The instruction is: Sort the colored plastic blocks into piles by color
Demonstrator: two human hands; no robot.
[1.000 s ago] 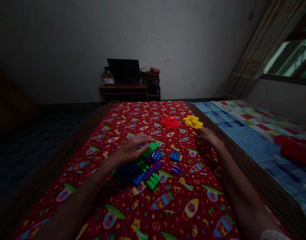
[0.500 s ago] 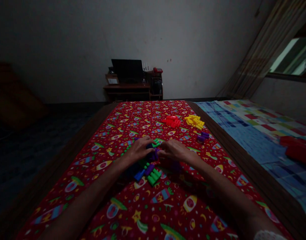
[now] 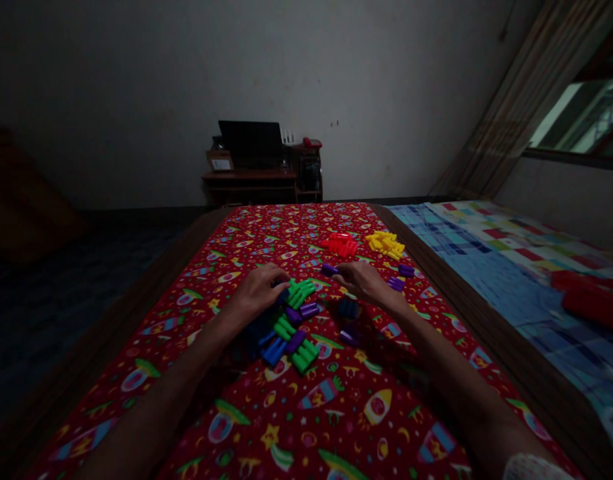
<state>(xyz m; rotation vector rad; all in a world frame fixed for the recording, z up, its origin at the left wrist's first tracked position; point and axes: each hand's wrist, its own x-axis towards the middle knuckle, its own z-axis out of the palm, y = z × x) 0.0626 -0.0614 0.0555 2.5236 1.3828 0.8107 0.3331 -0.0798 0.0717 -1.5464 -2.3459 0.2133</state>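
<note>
My right hand (image 3: 360, 279) pinches a purple building block (image 3: 329, 269) by its right end, above the red patterned cloth (image 3: 306, 433). My left hand (image 3: 261, 288) curls at the left side of a mixed pile, with a dark blue block (image 3: 282, 292) showing under its thumb and fingers. Beside it in the pile lie green blocks (image 3: 301, 292), purple blocks (image 3: 309, 309) and blue blocks (image 3: 273, 352). Part of the pile is hidden behind the left hand and forearm. Under the right hand rest a dark blue block (image 3: 347, 307) and a purple block (image 3: 350, 337).
Farther back are a red block heap (image 3: 341, 245) and a yellow block heap (image 3: 385, 245). Two purple blocks (image 3: 397, 283) sit near the right edge. A bed with a blue checked sheet (image 3: 451, 267) adjoins on the right. A monitor (image 3: 251, 142) stands on a desk by the wall.
My hands have moved apart. The right one has gone from the pile to the right and slightly away, now holding a purple block; the left has drawn back a little leftward, uncovering more blocks.
</note>
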